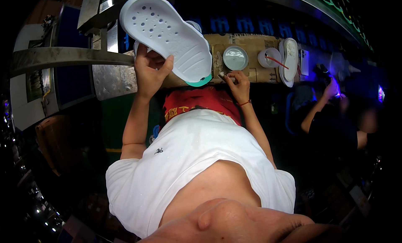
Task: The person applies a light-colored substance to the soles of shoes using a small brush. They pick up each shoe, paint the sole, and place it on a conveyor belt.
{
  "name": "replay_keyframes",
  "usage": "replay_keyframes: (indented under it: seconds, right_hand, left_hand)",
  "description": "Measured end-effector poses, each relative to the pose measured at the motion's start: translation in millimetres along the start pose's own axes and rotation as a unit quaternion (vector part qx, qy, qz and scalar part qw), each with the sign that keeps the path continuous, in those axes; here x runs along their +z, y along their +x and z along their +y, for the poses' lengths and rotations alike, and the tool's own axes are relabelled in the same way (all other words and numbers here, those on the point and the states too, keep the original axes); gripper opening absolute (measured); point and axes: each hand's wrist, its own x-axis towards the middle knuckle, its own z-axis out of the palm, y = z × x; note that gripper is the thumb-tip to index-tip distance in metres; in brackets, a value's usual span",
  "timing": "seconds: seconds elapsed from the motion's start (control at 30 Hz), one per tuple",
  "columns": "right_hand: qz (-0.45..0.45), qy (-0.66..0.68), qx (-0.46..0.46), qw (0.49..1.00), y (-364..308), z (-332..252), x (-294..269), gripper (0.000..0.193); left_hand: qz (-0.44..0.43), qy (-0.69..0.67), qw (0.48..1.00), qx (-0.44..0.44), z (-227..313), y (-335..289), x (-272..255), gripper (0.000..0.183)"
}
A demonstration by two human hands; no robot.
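My left hand (153,71) grips a white shoe sole (167,33) by its side edge, thumb on the near face. Small holes dot the sole's wider end, and curved grooves cross the other. A teal-green edge (200,82) shows under its lower tip. Close to the bench's front edge, my right hand (239,86) has its thumb and fingers pinched on a small pale-tipped piece, too small to name. Just beyond that hand stands a round shallow dish (235,57) with a pale, shiny content.
Cardboard (257,42) covers the bench. Right of the dish are a white cup (268,58) with a red stick, stacked white soles (289,61) and a white rectangular object (305,62). A metal bar (75,56) juts in at left. Another person (331,117) works at right under violet light.
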Motion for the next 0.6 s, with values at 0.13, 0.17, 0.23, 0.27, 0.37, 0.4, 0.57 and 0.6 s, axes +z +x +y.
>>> replay_keyframes:
  seconds: [0.13, 0.17, 0.23, 0.27, 0.37, 0.4, 0.57, 0.6]
  right_hand:
    - [-0.020, -0.002, 0.028, 0.999, 2.4, -3.2, 0.9, 0.011]
    - [-0.014, -0.004, 0.018, 1.000, 2.7, -2.6, 1.7, 0.011]
    - [-0.002, -0.008, -0.002, 1.000, 2.8, -0.1, 3.0, 0.011]
    - [-0.004, -0.002, 0.004, 1.000, 3.1, -0.8, 2.8, 0.012]
    - [-0.007, 0.009, 0.017, 1.000, 3.6, -2.8, 1.5, 0.012]
    - [-0.007, 0.009, 0.017, 1.000, 3.6, -2.4, 1.4, 0.011]
    - [-0.005, 0.019, 0.036, 0.999, 1.9, -0.1, 0.9, 0.011]
    - [-0.005, 0.023, 0.041, 0.999, 1.5, -0.1, 1.1, 0.010]
  left_hand:
    - [0.011, -0.051, 0.999, -0.012, 1.8, 2.6, 2.1, 0.061]
    - [0.009, -0.064, 0.998, -0.015, 2.2, 2.7, 2.2, 0.061]
    - [0.005, -0.091, 0.996, -0.022, 2.3, 3.6, 2.4, 0.061]
    - [0.006, -0.099, 0.995, -0.025, 2.6, 4.3, 3.0, 0.061]
    - [0.007, -0.112, 0.993, -0.034, 4.7, 6.7, 5.2, 0.060]
    - [0.006, -0.110, 0.993, -0.035, 5.2, 7.0, 5.4, 0.060]
    - [0.001, -0.127, 0.991, -0.039, 6.2, 6.9, 7.8, 0.058]
    - [0.001, -0.128, 0.991, -0.039, 4.6, 6.2, 7.8, 0.058]
